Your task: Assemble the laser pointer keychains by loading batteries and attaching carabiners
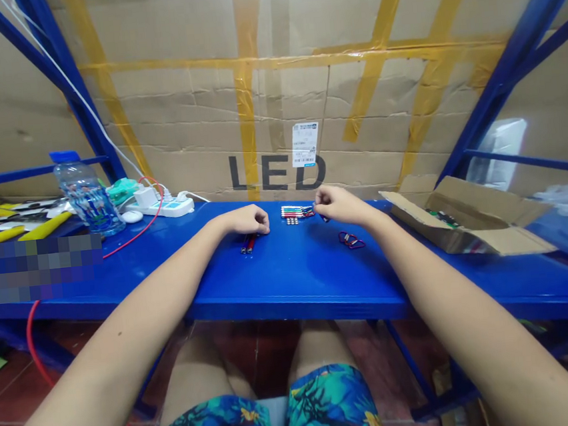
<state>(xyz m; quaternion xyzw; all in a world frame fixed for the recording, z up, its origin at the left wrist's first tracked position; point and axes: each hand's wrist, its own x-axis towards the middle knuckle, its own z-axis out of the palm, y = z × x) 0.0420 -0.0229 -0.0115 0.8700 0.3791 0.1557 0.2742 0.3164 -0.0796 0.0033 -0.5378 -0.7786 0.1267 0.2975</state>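
My left hand (pixel 250 220) rests on the blue table with its fingers curled. Just in front of it, partly covered by the hand, lie a few slim red and dark tube-like pieces (pixel 247 245) with shiny ends. My right hand (pixel 337 204) is closed in a pinch; a small dark thing shows under its fingertips, too little to name. Left of that hand is a row of slim coloured metal rods (pixel 292 211). Several small silver round pieces (pixel 292 221) sit in front of the rods. Red and purple carabiners (pixel 351 240) lie nearer to me, below the right hand.
On the right stands an open cardboard box (pixel 458 223) with small green parts inside. A water bottle (pixel 89 195), a white power strip (pixel 167 207) and a red cable (pixel 138 237) are at the left. A large taped carton (pixel 195 128) walls the table's back (pixel 290 279).
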